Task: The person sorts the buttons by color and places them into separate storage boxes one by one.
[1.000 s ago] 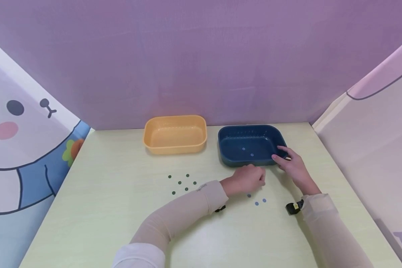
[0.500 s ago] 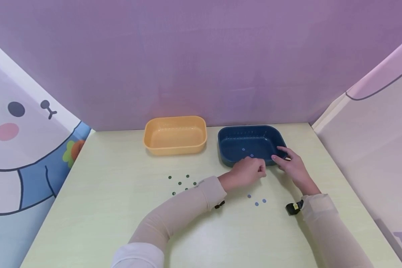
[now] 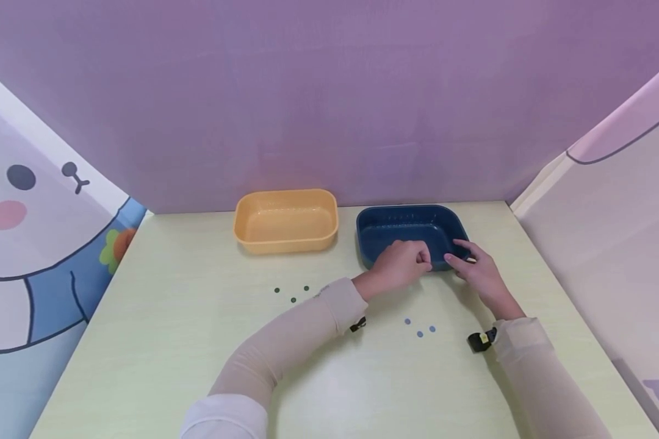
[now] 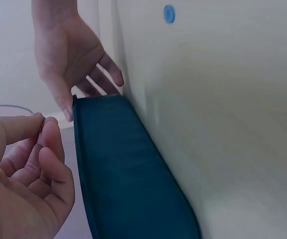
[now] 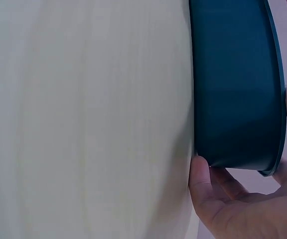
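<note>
My left hand (image 3: 399, 266) is over the front rim of the dark blue tray (image 3: 373, 235). Between thumb and forefinger it pinches a small blue button-like disc (image 4: 43, 119), of which only a sliver shows in the left wrist view. At the tray's right front corner, my right hand (image 3: 482, 278) grips the wall, thumb at the rim and fingers round the end, as the right wrist view (image 5: 253, 209) also shows. Three more blue discs (image 3: 420, 334) lie on the table in front of the tray. The left hand covers part of the tray's inside.
A yellow tray (image 3: 285, 247) stands left of the blue one, near the purple back wall (image 3: 329, 110). Small green discs (image 3: 293, 300) lie on the table in front of it, beside my left sleeve (image 3: 307, 323). Printed panels rise at both sides.
My left hand has moved forward and up from the table to the blue tray's front rim, now hiding the discs inside. The right hand has kept its hold on the tray.
</note>
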Motion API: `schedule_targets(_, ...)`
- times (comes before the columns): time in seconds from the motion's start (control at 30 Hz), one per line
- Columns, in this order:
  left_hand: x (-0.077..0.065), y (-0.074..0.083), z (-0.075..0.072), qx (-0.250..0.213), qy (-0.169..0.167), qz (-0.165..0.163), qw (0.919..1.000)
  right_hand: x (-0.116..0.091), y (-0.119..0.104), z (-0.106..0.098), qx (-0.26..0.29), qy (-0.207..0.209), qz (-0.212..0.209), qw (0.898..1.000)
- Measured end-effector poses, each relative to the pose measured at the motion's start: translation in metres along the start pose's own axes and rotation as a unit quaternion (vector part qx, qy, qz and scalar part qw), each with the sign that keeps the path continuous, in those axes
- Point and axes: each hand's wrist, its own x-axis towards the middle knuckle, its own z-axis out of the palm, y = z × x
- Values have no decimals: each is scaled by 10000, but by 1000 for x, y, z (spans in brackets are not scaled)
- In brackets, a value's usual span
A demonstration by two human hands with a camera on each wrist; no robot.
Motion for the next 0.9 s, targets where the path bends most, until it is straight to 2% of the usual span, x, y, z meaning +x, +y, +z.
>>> schedule_targets(0.17, 8, -3, -4, -267, 155, -239, 9992, 1, 1, -2, -78, 30, -36, 10000)
schedule_targets(0.4, 20, -6, -11, -409, 504, -601, 9961, 1, 2, -2, -33, -42, -45, 10000)
schedule_targets(0.6, 25, -11, -18, -571, 713, -669, 9936, 1, 1, -2, 24, -31, -70, 10000)
schedule_targets(0.9, 32, -19, -24, -331, 685, -957, 9925, 1, 2, -2, 112, -58, -14, 9999)
